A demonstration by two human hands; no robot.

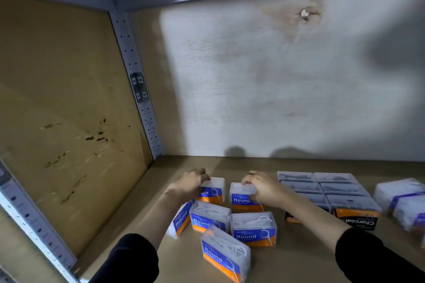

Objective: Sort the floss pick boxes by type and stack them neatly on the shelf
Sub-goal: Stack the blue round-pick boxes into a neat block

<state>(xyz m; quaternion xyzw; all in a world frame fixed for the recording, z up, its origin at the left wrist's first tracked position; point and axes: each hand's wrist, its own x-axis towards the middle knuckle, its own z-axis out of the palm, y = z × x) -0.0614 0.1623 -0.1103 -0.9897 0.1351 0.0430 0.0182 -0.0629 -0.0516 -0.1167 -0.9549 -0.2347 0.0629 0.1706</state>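
Observation:
Several clear floss pick boxes with blue and orange "Round" labels stand on the brown shelf [299,257]. My left hand [192,182] grips the top of the back-left Round box [212,192]. My right hand [262,185] grips the top of the back-right Round box [242,199]. In front of them stand two more Round boxes [208,217] [253,228], one tipped box [181,220] at the left, and one [224,253] nearest me. To the right, black and orange Charcoal boxes [354,208] are packed in a tidy block.
Boxes with purple labels [400,197] sit at the far right edge. The shelf's back wall [276,87] is pale and stained, the left wall [64,110] is scuffed board with a perforated metal post [138,80]. Bare shelf lies behind the boxes.

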